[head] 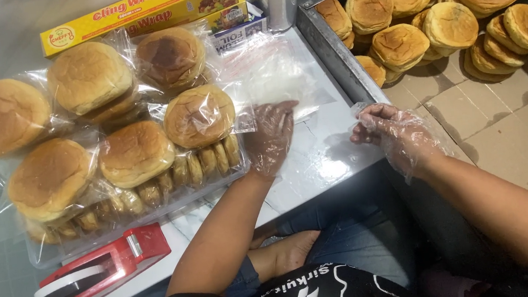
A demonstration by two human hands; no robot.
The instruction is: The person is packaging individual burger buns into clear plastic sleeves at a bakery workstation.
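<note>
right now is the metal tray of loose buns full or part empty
Part empty. Unwrapped buns are heaped only at the far end of the metal tray; the near part shows bare brown cardboard lining.

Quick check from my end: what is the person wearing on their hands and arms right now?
Both the left hand and the right hand wear thin, clear, crinkly disposable plastic gloves that end loosely near the wrists. The forearms are bare. Dark short sleeves show only at the bottom edge of the view. No watch or jewellery is visible.
</note>
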